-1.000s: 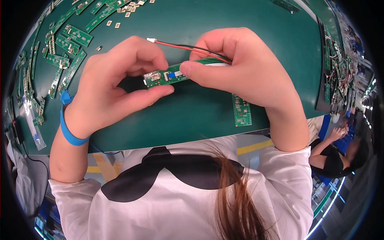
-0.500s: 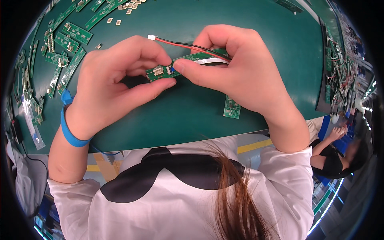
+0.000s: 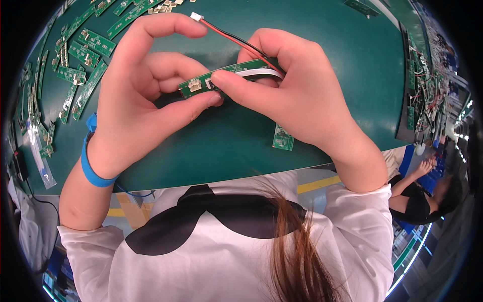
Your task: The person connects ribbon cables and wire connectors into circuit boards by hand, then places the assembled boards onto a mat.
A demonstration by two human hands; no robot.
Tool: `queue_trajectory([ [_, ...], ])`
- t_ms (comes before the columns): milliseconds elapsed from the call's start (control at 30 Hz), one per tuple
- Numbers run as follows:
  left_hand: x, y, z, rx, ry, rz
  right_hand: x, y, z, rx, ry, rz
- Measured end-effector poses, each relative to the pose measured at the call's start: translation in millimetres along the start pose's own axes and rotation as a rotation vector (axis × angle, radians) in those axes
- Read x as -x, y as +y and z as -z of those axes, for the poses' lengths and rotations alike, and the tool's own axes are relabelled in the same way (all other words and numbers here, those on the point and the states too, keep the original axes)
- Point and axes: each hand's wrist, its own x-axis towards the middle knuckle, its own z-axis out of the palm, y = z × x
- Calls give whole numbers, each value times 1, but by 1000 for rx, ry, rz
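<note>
A narrow green circuit board (image 3: 190,89) slants between my two hands above the table. My left hand (image 3: 138,90) grips its left end, thumb along the lower edge and bent fingers behind; the index finger is lifted off. My right hand (image 3: 302,85) holds the board's right part, its thumb pressing by a small connector (image 3: 209,84) where a white flat cable (image 3: 257,73) runs in. A red and black wire pair (image 3: 234,39) with a white plug (image 3: 196,16) rises from my right hand. Under that hand a smaller green board (image 3: 283,138) shows; whether it is attached is hidden.
Several green circuit boards (image 3: 90,93) lie on the green table (image 3: 211,141) at the left, with small pale connectors (image 3: 163,7) at the back. A dark tray (image 3: 405,105) with boards and wires stands at the right. Another person (image 3: 420,191) sits beyond it.
My left index finger has lifted off the board toward the white plug. The wire pair has tilted up, and my right thumb now covers the blue spot by the connector. The smaller board shifted slightly left.
</note>
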Motion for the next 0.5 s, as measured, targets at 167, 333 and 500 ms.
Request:
queue_trajectory([
  [167,-2,2,2,147,-6,112,0,-4,1,-68,34,27],
  [333,-1,1,0,167,34,159,0,0,-3,50,72,71],
  [500,-1,-1,-2,148,62,175,1,1,-8,133,104,163],
])
